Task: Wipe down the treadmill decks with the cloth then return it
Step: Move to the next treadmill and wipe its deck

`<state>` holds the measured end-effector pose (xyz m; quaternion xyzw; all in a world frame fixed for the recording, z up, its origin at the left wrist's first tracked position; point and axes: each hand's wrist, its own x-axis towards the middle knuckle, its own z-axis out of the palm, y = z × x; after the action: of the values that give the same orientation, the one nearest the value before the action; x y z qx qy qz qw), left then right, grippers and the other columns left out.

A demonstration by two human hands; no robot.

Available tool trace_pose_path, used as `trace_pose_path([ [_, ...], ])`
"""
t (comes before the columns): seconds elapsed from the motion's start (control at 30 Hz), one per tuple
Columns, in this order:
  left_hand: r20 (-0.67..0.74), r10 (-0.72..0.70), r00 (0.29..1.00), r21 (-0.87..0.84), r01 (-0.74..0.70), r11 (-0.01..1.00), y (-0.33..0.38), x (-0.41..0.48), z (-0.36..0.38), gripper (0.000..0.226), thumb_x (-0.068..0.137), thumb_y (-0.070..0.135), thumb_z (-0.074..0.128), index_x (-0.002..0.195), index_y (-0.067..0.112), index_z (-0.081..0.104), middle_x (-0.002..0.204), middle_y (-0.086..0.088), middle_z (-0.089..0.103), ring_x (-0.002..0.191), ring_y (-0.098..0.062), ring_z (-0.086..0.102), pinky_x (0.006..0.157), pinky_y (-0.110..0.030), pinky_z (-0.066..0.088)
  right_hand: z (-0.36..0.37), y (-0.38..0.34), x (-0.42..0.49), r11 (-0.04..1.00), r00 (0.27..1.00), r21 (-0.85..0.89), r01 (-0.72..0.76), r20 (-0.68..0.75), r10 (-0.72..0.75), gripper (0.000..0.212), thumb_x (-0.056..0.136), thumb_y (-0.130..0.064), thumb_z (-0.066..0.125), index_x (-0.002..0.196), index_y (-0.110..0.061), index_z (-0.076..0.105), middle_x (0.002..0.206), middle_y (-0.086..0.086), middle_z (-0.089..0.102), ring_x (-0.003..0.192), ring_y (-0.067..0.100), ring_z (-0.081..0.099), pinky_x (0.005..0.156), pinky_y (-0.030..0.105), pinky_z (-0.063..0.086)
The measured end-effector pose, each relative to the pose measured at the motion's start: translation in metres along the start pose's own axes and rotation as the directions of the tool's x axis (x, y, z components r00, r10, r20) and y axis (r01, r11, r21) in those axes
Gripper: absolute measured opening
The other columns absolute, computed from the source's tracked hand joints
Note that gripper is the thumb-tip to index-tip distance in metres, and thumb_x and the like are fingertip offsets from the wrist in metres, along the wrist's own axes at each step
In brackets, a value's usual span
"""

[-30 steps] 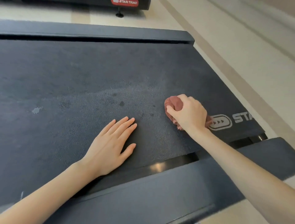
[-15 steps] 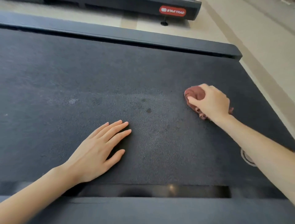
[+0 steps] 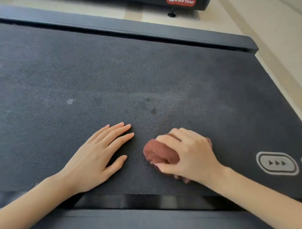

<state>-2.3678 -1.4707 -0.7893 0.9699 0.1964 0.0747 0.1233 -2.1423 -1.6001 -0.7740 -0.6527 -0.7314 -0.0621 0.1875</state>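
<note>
Now, right hand (image 3: 191,155) fingers tight around bunched cloth (image 3: 161,153), long axis left-right; left hand (image 3: 98,156) fingers straight on deck (image 3: 147,73)

"star trac": red label (image 3: 181,2) (far treadmill (image 3: 202,4))

On the treadmill belt (image 3: 147,73) the left hand (image 3: 98,156) lies flat, and just to its right the right hand (image 3: 191,156) grips the cloth (image 3: 160,152) against the belt, with the arrow mark (image 3: 277,163) further right. A far rail (image 3: 147,32) runs behind the belt and a near rail (image 3: 147,219) before it; beyond the far rail stands a second treadmill (image 3: 188,3).
</note>
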Motion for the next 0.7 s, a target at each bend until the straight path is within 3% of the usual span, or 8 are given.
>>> trace_pose_path([
  [0.1,-0.001,0.0,1.0,0.003,0.0,1.0,0.0,0.0,0.0,0.052,0.094,0.045,0.032,0.141,0.023,0.04,0.151,0.008,0.03,0.142,-0.011,0.021,0.115,-0.037,0.016,0.001,0.048,0.037,0.978,0.982,-0.111,-0.177,-0.088,0.167,0.044,0.072,-0.058,0.06,0.098,-0.024,0.068,0.081,-0.002,0.062,0.076,0.021,0.062,0.062,0.027,0.043],
  [0.23,-0.003,-0.007,1.0,0.01,0.007,1.0,0.001,-0.002,-0.001,0.052,0.093,0.044,0.033,0.14,0.022,0.042,0.15,0.006,0.032,0.142,-0.012,0.022,0.114,-0.038,0.017,0.013,0.122,0.095,0.839,0.865,-0.212,-0.501,-0.16,0.475,0.046,0.078,-0.059,0.056,0.107,-0.025,0.06,0.095,0.005,0.062,0.092,0.031,0.06,0.065,0.03,0.033],
  [0.33,-0.01,-0.009,1.0,0.01,0.009,1.0,0.001,-0.001,-0.001,0.052,0.093,0.044,0.034,0.14,0.022,0.042,0.15,0.007,0.033,0.142,-0.012,0.022,0.114,-0.037,0.018,0.021,0.122,0.115,0.774,0.81,-0.238,-0.587,-0.165,0.563,0.045,0.081,-0.055,0.054,0.111,-0.021,0.058,0.101,0.011,0.061,0.096,0.036,0.057,0.069,0.035,0.036],
  [0.4,-0.019,-0.013,1.0,0.004,0.013,1.0,0.002,-0.001,-0.002,0.053,0.092,0.044,0.034,0.139,0.021,0.043,0.15,0.006,0.034,0.142,-0.012,0.023,0.114,-0.038,0.018,0.016,0.094,0.104,0.838,0.874,-0.252,-0.485,-0.117,0.471,0.045,0.082,-0.054,0.056,0.113,-0.022,0.058,0.101,0.01,0.062,0.094,0.033,0.057,0.07,0.034,0.038],
  [0.53,-0.029,-0.03,0.999,0.002,0.03,1.0,0.004,-0.002,-0.003,0.055,0.091,0.043,0.035,0.137,0.016,0.046,0.147,0.003,0.038,0.14,-0.014,0.027,0.113,-0.037,0.02,0.003,0.006,0.043,0.99,0.992,-0.079,-0.12,0.026,0.123,0.045,0.069,-0.056,0.06,0.101,-0.025,0.065,0.083,0.002,0.058,0.075,0.025,0.057,0.067,0.031,0.043],
  [0.63,-0.029,-0.038,0.999,0.015,0.039,0.999,-0.001,-0.004,-0.004,0.056,0.09,0.044,0.035,0.137,0.015,0.047,0.147,0.003,0.039,0.14,-0.015,0.028,0.112,-0.037,0.021,0.002,-0.023,0.018,0.985,0.979,0.007,0.174,0.106,-0.174,0.046,0.066,-0.054,0.062,0.1,-0.024,0.067,0.083,0.003,0.059,0.069,0.022,0.053,0.062,0.031,0.042],
  [0.7,-0.016,-0.036,0.999,0.05,0.037,0.998,-0.011,-0.008,-0.007,0.057,0.091,0.046,0.033,0.139,0.019,0.045,0.148,0.004,0.037,0.14,-0.015,0.027,0.114,-0.039,0.021,0.003,-0.009,0.029,0.956,0.949,-0.005,0.293,0.125,-0.29,0.045,0.067,-0.055,0.061,0.098,-0.024,0.07,0.082,0.002,0.061,0.068,0.021,0.053,0.061,0.029,0.04],
])
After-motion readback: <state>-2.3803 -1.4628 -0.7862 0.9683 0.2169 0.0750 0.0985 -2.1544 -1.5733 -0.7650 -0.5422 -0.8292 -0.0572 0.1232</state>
